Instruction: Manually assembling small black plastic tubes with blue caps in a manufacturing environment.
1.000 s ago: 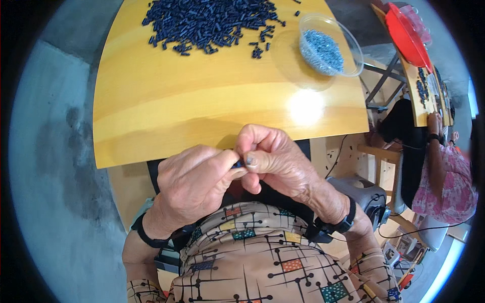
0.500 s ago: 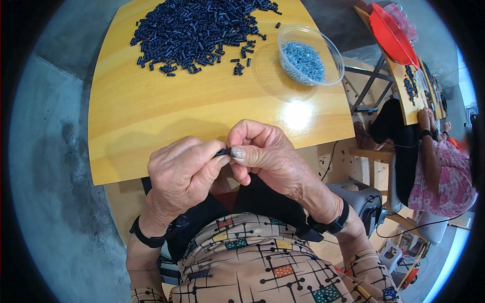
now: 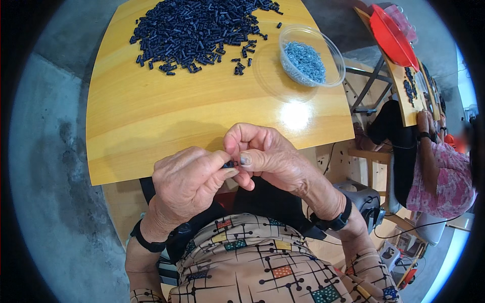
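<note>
- The left hand [image 3: 189, 179] and the right hand [image 3: 268, 159] meet fingertip to fingertip just off the near edge of the counter [image 3: 166, 116].
- Both pinch one small dark piece [image 3: 230, 164] between thumbs and forefingers; the other fingers are curled in.
- Well beyond the hands, a heap of dark pieces [image 3: 197, 30] lies on the counter.
- Beyond the right hand stands a clear bowl [image 3: 310, 55] of grey-blue bits.
</note>
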The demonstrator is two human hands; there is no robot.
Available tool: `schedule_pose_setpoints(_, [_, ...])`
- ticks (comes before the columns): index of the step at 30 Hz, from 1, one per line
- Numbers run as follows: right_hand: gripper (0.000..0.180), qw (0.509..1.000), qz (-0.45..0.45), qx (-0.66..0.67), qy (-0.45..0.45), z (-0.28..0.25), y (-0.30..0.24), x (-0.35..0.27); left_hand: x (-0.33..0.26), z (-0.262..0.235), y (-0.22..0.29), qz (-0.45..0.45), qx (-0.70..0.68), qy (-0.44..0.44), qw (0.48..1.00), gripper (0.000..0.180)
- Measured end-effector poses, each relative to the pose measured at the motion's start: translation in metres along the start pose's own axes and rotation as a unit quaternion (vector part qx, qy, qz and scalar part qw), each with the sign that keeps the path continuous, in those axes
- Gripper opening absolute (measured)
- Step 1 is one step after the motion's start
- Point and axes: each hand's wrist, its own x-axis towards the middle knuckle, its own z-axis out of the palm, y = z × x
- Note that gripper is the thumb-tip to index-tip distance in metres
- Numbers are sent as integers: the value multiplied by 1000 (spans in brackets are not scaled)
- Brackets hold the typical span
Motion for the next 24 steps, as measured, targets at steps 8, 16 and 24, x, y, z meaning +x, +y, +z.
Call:
schedule_pose_setpoints(8, [31, 1000, 9, -3, -15, 0, -3, -2, -2, 6, -3, 2, -18, 6, 1000, 21])
schedule_pose_setpoints(16, [58, 1000, 27, -5, -6, -4, 7, 1, -9, 9, -6, 30, -2, 9, 1000, 25])
schedule_pose_setpoints(24, [28, 995, 2, 98, 5, 5, 23, -2, -9, 5, 3, 37, 38, 7, 999, 27])
